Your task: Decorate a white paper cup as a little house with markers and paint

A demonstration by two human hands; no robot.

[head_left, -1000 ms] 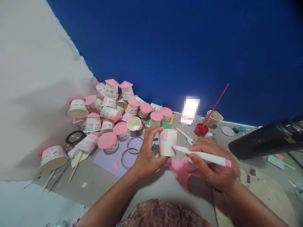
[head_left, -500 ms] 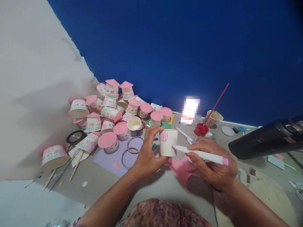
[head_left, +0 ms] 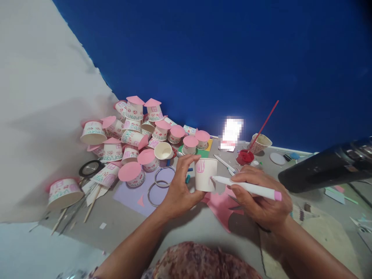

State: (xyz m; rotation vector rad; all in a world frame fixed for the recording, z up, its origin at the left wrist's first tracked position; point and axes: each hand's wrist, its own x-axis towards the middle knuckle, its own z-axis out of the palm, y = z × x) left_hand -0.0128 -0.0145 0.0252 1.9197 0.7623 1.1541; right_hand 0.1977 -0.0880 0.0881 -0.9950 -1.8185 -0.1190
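Observation:
My left hand (head_left: 178,190) grips a small white paper cup (head_left: 205,174) that stands upside down on the grey table, with a pink drawing on its side. My right hand (head_left: 258,195) holds a white marker with a pink end (head_left: 247,187). The marker's tip touches the right side of the cup. Under both hands lies a piece of pink paper (head_left: 221,205).
A heap of decorated paper cups with pink roofs (head_left: 139,131) fills the far left. Nearby lie a lilac sheet with metal rings (head_left: 158,182), a tape roll (head_left: 90,168), sticks, a red paint pot (head_left: 243,157) and a cup with a red brush (head_left: 260,142). A black cylinder (head_left: 325,166) juts in at the right.
The view has shifted slightly. The marker tip has crept a little up the cup's side; both hands keep their hold.

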